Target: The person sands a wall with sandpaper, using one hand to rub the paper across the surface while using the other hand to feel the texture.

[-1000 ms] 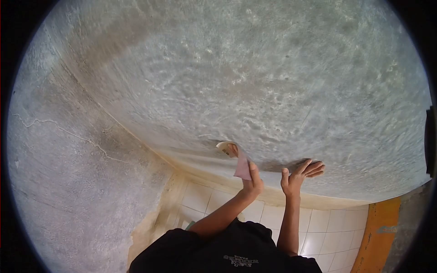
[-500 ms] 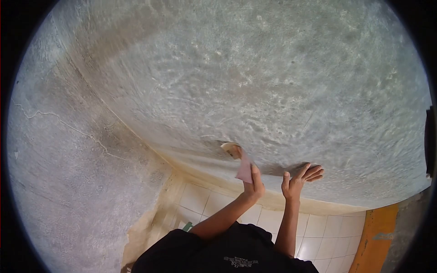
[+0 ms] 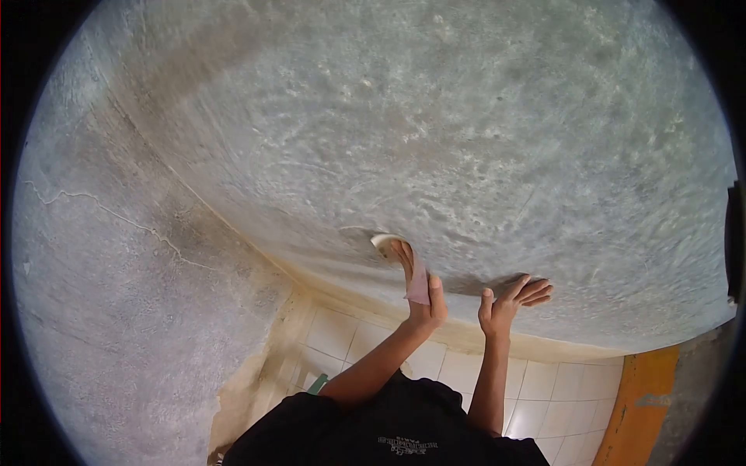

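Note:
In the head view my left hand (image 3: pixel 423 299) holds a sheet of pinkish paper (image 3: pixel 419 283) against the grey wall (image 3: pixel 466 155). The sheet's pale, curled end stands off at the fingertips, and the thumb points up beside it. Further right, my right hand (image 3: pixel 509 307) rests on the same wall with its fingers spread and nothing in it. Both forearms reach up from a black shirt.
A second wall (image 3: pixel 116 311) with a thin crack meets the first at a corner on the left. Below are white floor tiles (image 3: pixel 536 384), a green object (image 3: pixel 318 384) by the left elbow, and an orange strip (image 3: pixel 641 404) at lower right.
My left hand has moved slightly up and left along the wall with the paper, and more of its fingers show. My right hand has hardly moved.

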